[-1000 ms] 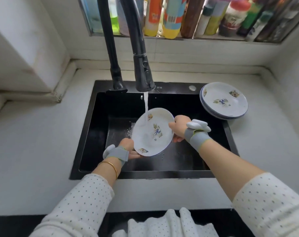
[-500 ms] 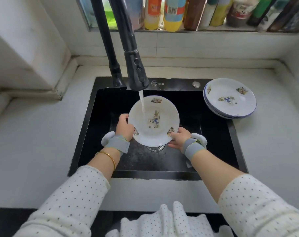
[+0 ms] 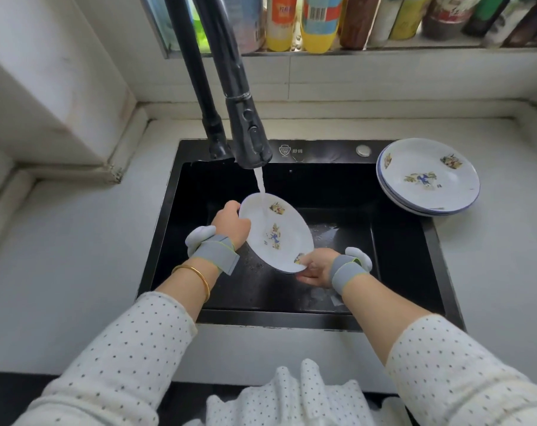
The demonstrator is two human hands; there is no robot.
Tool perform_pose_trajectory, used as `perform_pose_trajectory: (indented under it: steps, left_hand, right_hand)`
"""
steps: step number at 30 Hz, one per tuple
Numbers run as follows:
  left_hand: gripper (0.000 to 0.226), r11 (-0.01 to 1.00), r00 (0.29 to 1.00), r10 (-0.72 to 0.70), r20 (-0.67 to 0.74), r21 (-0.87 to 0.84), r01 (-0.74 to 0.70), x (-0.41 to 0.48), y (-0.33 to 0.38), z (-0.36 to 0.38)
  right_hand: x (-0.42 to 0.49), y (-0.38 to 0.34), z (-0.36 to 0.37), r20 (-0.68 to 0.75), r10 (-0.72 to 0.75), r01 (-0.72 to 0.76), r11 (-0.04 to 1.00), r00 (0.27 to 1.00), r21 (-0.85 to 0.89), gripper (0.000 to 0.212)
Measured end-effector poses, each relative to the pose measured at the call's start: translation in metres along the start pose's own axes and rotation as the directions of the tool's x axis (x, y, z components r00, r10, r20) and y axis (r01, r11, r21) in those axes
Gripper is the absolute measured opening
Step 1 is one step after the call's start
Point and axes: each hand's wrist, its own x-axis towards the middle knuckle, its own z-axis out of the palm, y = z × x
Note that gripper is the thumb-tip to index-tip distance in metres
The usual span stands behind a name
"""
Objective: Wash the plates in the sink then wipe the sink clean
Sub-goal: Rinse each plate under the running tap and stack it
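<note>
The person stands over the black sink (image 3: pixel 322 153) with one plate (image 3: pixel 276 232) held up inside the basin, tilted so its painted face looks up toward the tap (image 3: pixel 248 139). The stream of water (image 3: pixel 261 182) lands near the plate's upper edge and runs down across it.

The left hand (image 3: pixel 230 224) grips the upper left rim, its fingers (image 3: pixel 232 207) curled over the edge. The right hand (image 3: pixel 315 267) pinches the lower rim, thumb on the face and the rest spread beneath. Both hands are full of that one plate.

From where I stand the plate looks stiff and fairly light, easy enough for one hand to bear. It may be glazed ceramic or melamine; I can't tell which. Either way the wet surface will be slick, and if it is ceramic a drop against the hard basin could chip or break it.

The sound hold is the one in use: two opposite points on the raised rim, thumb on top and fingers under. The lip gives some purchase that the smooth middle would not. To rinse the back, I'd shift one hand along the rim at a time rather than letting go.

A stack of matching plates (image 3: pixel 427 176) sits on the desk (image 3: pixel 491 272) at the sink's far right corner, its edge overhanging the sink's rim. A wet plate added there is better lowered flat than slid on.
</note>
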Motion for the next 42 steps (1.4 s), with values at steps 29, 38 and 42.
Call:
perform_pose_trajectory:
  steps: [29, 38, 42]
  left_hand:
    - [0.037, 0.38, 0.878, -0.229, 0.421, -0.792, 0.479, -0.012, -0.02, 0.064]
    - [0.047, 0.667, 0.873, -0.168, 0.459, -0.599, 0.443, -0.005, -0.024, 0.016]
    - [0.059, 0.564, 0.901, -0.249, 0.354, -0.703, 0.432, -0.009, -0.017, 0.033]
  right_hand:
    - [-0.023, -0.003, 0.025, -0.07, -0.32, 0.327, 0.911, 0.945, 0.25, 0.042]
    - [0.008, -0.012, 0.009, -0.223, -0.288, 0.281, 0.958, 0.931, -0.063, 0.017]
    - [0.001, 0.007, 0.042, -0.013, -0.095, 0.096, 0.982, 0.995, 0.162, 0.013]
